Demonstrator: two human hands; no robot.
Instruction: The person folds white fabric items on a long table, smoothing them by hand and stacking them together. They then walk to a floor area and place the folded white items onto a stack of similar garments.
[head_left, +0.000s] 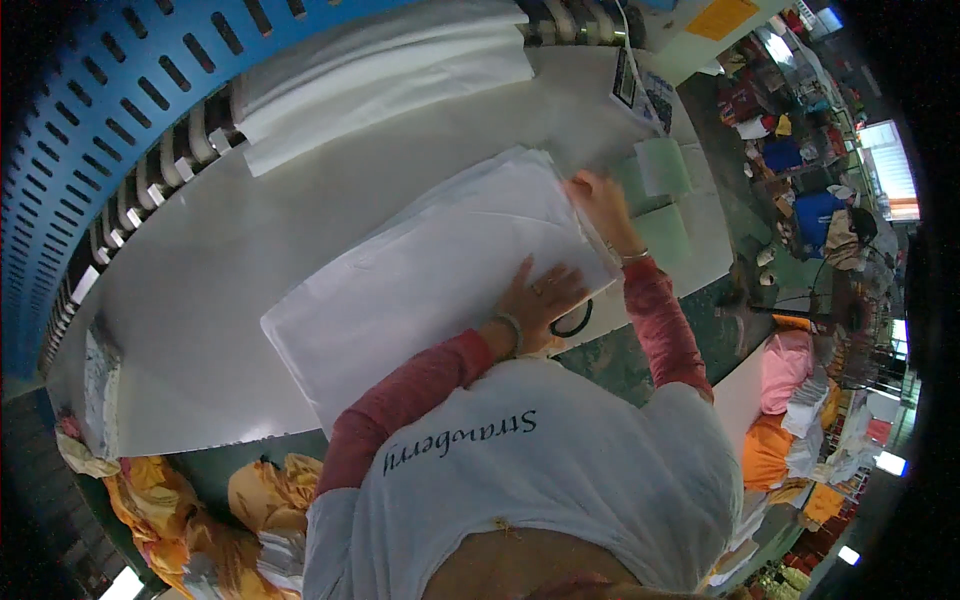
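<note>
A stack of thin white sheets, fabric or paper (420, 262), lies on the pale table (202, 300) before me. My left hand (546, 296) rests flat on its near right part, fingers spread. At the stack's right edge is my right hand (598, 201), its fingers curled and slightly blurred; whether they pinch the edge is unclear. A black curved loop (572, 319), possibly a scissors handle, shows beside my left hand, partly hidden. Pale green pieces (664, 166) lie to the right of my right hand.
White folded material (390, 82) lies along the far edge, below a slotted blue panel (180, 67) and a row of grey hoses (169, 157). Dark-edged printed items (626, 79) and a white cord lie far right. Orange bundles (154, 510) sit near left; pink and orange bundles (786, 360) near right.
</note>
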